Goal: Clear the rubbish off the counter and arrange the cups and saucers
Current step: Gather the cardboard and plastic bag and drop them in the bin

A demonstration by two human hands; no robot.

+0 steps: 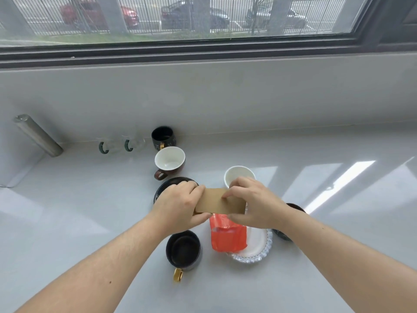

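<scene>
Both hands hold a flat brown cardboard piece above the counter: my left hand grips its left end, my right hand pinches its right end. An orange plastic bag hangs below it over a white saucer with a clear frilled rim. A black cup with a gold handle stands in front of my left wrist. A black saucer shows behind my left hand. Behind my right hand is a white cup. A dark saucer is partly hidden by my right forearm.
Further back stand a brown cup with a white inside, a black mug with a gold handle and two clear glass mugs with green handles. A steel cylinder stands at the far left by the wall. The counter is glossy grey.
</scene>
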